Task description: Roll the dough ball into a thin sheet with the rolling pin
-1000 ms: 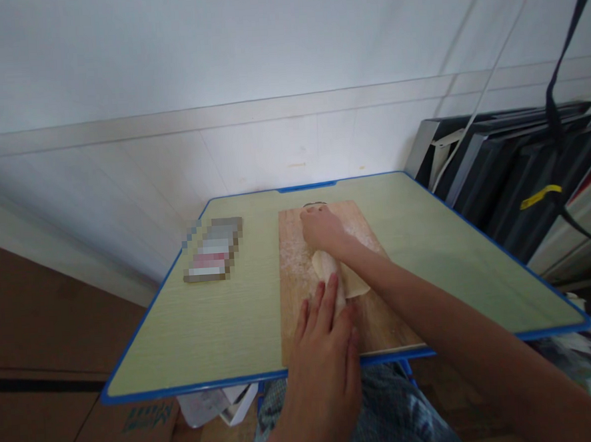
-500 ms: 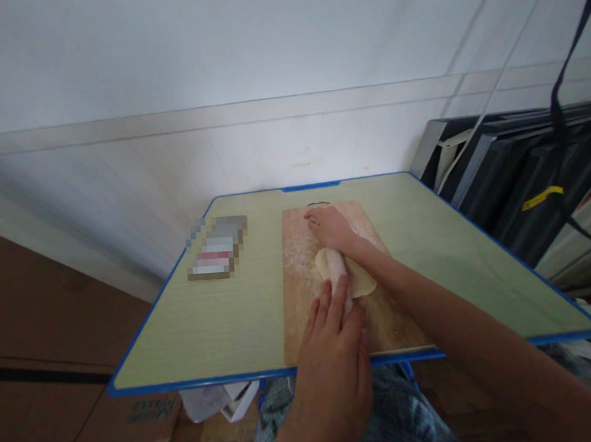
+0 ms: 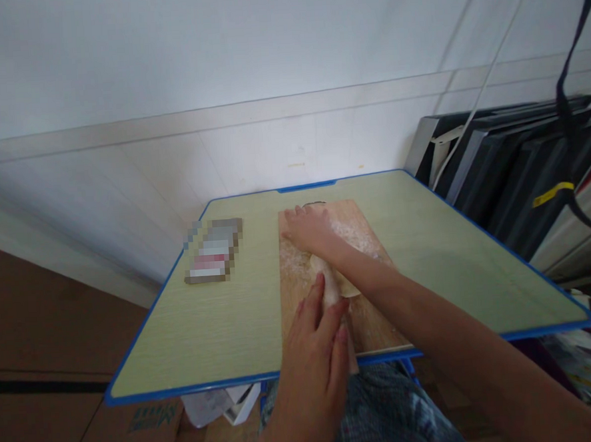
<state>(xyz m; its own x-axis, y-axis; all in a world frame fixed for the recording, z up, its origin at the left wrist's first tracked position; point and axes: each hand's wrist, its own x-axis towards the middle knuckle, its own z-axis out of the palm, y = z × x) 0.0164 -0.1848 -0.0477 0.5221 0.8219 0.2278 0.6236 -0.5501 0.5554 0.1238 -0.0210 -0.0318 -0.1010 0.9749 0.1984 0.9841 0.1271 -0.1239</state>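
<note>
"Two hands, you said. Where were they?"

"Apart, one beyond the other. The left hand (image 3: 308, 360) lay on the near part of a pale rolling pin (image 3: 332, 290), its fingers stretched out against it, not closed around. The pin's near end poked past the table's near edge."

"And the right hand (image 3: 309, 231)?"

"Farther out, over the far end of the wooden board (image 3: 294, 294), the forearm slanting in from the table's near right corner. I couldn't tell whether it gripped the pin's far end; the hand covered that part."

"What was under the pin?"

"A thin, flat sheet of dough (image 3: 350, 289) on the board. It showed on both sides of the pin, more toward the table's right edge, where the forearm hid some."

"How did the board sit?"

"Lengthwise, reaching the near edge, about midway between left and right edges. White flour (image 3: 292, 251) dusted it."

"What else was on the table (image 3: 222, 339)?"

"One pixelated item (image 3: 213, 253) by the left edge. Dark panels (image 3: 513, 174) leaned beyond the right edge."
</note>
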